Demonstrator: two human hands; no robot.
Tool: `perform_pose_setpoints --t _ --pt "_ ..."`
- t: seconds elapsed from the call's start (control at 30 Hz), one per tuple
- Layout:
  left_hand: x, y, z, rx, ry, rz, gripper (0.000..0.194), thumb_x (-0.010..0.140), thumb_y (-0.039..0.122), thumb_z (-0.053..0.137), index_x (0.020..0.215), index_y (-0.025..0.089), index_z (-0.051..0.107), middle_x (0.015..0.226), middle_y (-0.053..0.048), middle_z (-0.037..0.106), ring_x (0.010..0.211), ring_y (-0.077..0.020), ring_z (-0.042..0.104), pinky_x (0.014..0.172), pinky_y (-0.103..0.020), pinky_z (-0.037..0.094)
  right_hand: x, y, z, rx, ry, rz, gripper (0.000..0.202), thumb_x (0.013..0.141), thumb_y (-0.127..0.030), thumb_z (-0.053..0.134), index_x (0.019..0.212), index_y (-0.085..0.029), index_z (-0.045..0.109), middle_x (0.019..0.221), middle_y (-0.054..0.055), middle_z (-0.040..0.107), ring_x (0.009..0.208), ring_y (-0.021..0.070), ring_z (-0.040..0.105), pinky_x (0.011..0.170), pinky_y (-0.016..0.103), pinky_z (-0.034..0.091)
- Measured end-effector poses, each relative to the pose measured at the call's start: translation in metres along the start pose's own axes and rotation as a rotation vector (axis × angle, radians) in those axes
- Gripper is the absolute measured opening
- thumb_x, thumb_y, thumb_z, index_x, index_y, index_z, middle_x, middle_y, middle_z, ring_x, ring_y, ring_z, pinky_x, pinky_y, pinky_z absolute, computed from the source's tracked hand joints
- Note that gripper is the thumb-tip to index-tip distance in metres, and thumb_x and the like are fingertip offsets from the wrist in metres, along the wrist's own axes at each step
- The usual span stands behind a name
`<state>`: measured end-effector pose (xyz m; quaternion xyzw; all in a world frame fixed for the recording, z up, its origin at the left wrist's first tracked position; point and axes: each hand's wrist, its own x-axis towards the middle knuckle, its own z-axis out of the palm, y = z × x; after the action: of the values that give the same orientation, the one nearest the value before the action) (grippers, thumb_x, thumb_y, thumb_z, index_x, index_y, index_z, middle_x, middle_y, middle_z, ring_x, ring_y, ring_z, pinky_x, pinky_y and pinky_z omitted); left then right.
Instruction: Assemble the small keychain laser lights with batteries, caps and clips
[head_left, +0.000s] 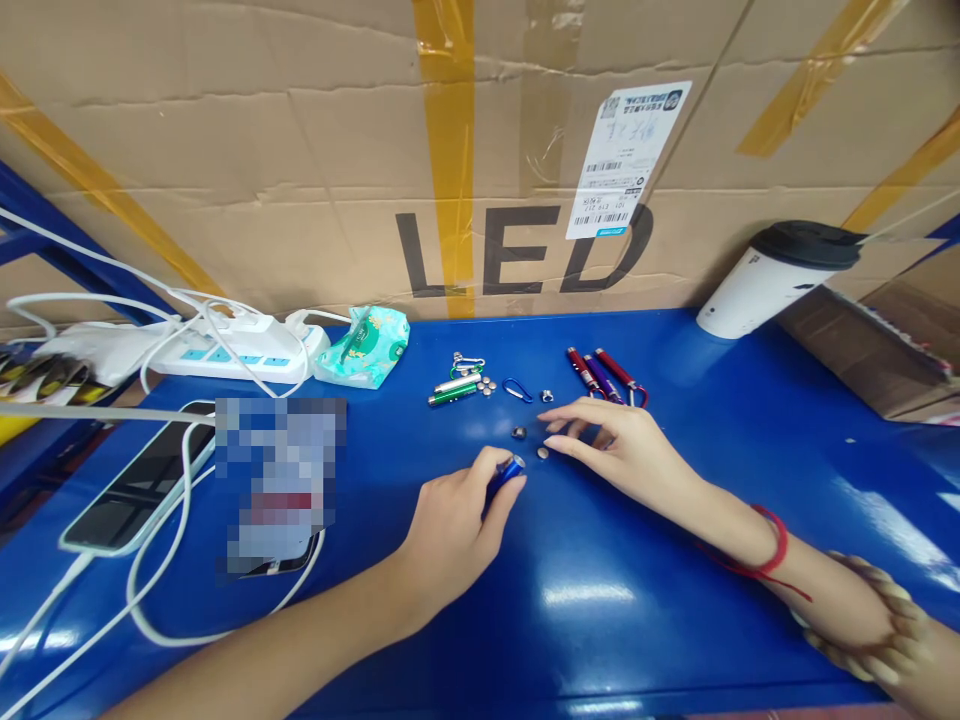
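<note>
My left hand is closed around a small blue penlight barrel, its end pointing up and to the right. My right hand hovers just right of it, thumb and fingers apart with nothing seen between them. By the right fingertips a button cell lies on the table, and a small dark metal piece sits a little behind. Farther back are a blue carabiner and a small silver end piece.
Green and silver penlights lie beside several button cells. Red and purple penlights are behind my right hand. A tissue pack, power strip and cabled phone occupy the left; a lidded cup stands back right.
</note>
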<state>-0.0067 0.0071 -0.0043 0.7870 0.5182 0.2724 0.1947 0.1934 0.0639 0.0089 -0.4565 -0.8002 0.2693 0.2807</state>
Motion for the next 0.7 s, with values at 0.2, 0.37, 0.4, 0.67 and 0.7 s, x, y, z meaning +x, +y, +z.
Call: perform_pose_setpoints --t 0.2,0.37,0.4,0.67,0.7 --pt "0.001 -0.001 0.000 -0.100 0.017 -0.085 0.007 0.091 0.025 0.040 0.096 0.023 0.044 0.065 0.004 0.058 0.057 -0.0142 0.060 0.053 -0.022 0.043 -0.003 0.007 0.002 -0.220 -0.043 -0.116 0.027 0.078 -0.037 0.065 0.100 -0.021 0.066 0.090 0.004 0.063 0.063 0.0114 0.059 0.056 0.023 0.049" --pt "0.001 -0.002 -0.001 -0.180 0.059 -0.014 0.006 0.091 0.020 0.040 0.091 0.022 0.045 0.074 0.002 0.057 0.066 -0.0130 0.057 0.060 -0.022 0.045 -0.005 0.007 0.002 -0.324 -0.100 -0.194 0.018 0.087 -0.031 0.054 0.094 -0.023 0.069 0.090 0.002 0.065 0.076 0.0132 0.063 0.064 0.022 0.049" --pt "0.002 -0.003 -0.001 -0.191 0.065 0.007 0.007 0.091 0.019 0.039 0.090 0.022 0.046 0.076 0.002 0.056 0.067 -0.0126 0.056 0.062 -0.022 0.046 -0.005 0.006 0.003 -0.354 -0.099 -0.213 0.019 0.088 -0.030 0.052 0.093 -0.023 0.069 0.090 0.001 0.065 0.079 0.0136 0.063 0.065 0.022 0.049" --pt "0.003 -0.004 -0.001 -0.273 0.070 0.103 0.008 0.091 0.017 0.040 0.089 0.021 0.047 0.080 0.000 0.052 0.070 -0.0114 0.054 0.065 -0.021 0.046 -0.008 -0.001 0.005 -0.504 -0.043 -0.344 0.023 0.091 -0.023 0.045 0.089 -0.017 0.068 0.084 0.004 0.067 0.073 0.0142 0.065 0.056 0.021 0.048" --pt "0.003 -0.004 -0.001 -0.270 0.064 0.102 0.008 0.091 0.017 0.041 0.089 0.021 0.048 0.079 0.001 0.052 0.069 -0.0112 0.054 0.065 -0.021 0.046 -0.009 -0.003 0.005 -0.451 -0.011 -0.344 0.022 0.091 -0.024 0.046 0.090 -0.017 0.067 0.086 0.004 0.067 0.074 0.0140 0.065 0.058 0.021 0.049"
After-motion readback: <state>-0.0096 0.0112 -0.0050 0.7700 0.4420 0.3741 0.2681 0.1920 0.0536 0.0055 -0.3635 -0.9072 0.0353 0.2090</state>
